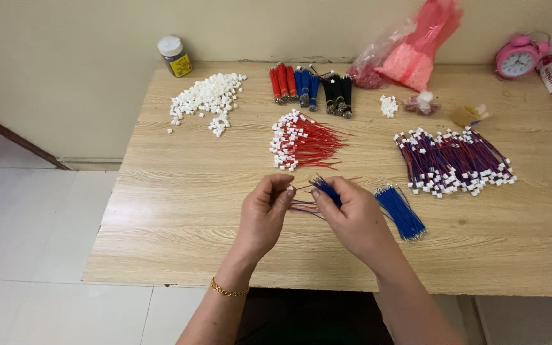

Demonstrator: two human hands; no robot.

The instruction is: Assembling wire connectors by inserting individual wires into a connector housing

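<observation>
Blue wires: a small bunch of thin blue wires (pixel 326 190) sits pinched in the right hand (pixel 352 217), just above the wooden table (pixel 180 211).
Left hand: the left hand (pixel 264 214) is closed, fingertips pinching what looks like a red wire end, touching the right hand's work.
Handling: the strands look light, limp and springy; they would likely splay unless gripped near the ends, in a fingertip pinch.
Pose: both wrists are raised and turned inward, thumbs on top; a gold bracelet (pixel 228 291) sits on the left wrist.
Right of the hand: loose blue wires (pixel 402 212) lie near.
Beyond the hands: red wires with white plugs (pixel 301 142); farther left, a heap of white connectors (pixel 207 99).
</observation>
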